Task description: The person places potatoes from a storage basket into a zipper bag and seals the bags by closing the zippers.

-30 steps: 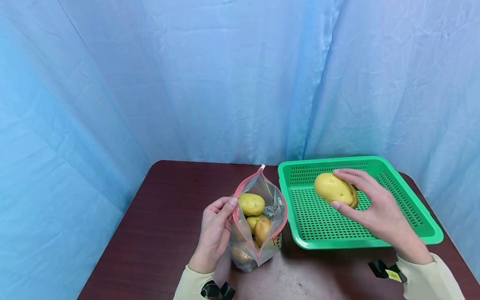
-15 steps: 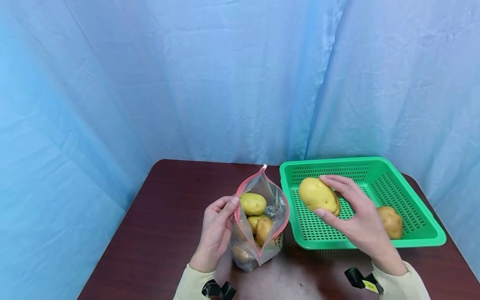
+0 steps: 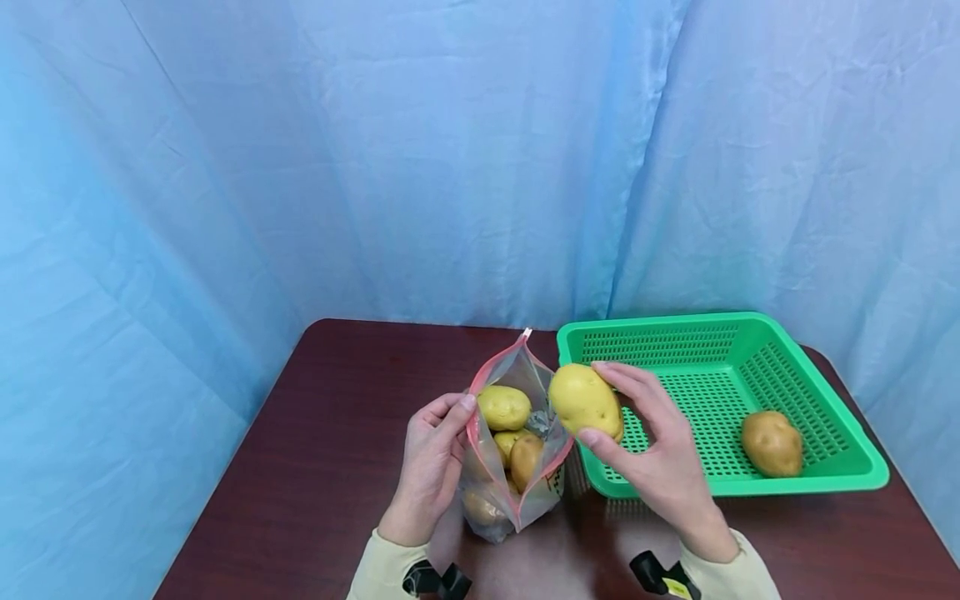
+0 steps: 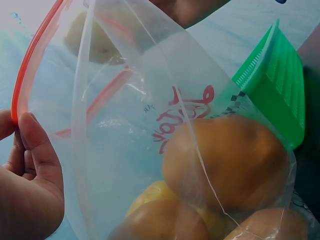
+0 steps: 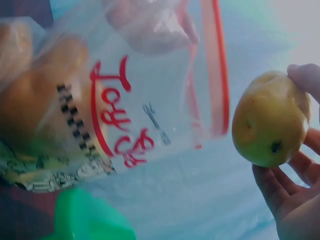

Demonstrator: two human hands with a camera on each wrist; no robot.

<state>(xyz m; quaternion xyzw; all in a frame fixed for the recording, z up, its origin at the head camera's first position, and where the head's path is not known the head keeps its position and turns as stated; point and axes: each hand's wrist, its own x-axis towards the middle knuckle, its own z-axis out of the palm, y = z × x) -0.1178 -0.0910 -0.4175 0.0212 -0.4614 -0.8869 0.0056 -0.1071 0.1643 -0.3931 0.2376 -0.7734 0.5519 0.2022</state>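
My left hand [image 3: 431,467] pinches the left edge of a clear zip bag [image 3: 480,467] by its red rim, between thumb and fingers. The bag stands on the table with its mouth spread wide, and several potatoes [image 3: 504,408] lie inside. Red lettering and a checkered strip show on its side in the right wrist view. My right hand [image 3: 660,454] grips a yellow potato [image 3: 585,402] between thumb and fingertips. That potato is at the right side of the bag's mouth, overlapping the rim in the head view. The right wrist view shows it just outside the red rim.
A green plastic basket [image 3: 693,486] stands right of the bag on the dark wooden table [image 3: 300,467]. One brown potato [image 3: 772,444] lies in its right part. A blue curtain [image 3: 450,167] hangs behind and around the table.
My right hand has carried the yellow potato left from over the basket to the bag's mouth. The brown potato in the basket has come into sight. The left hand has stayed in place.
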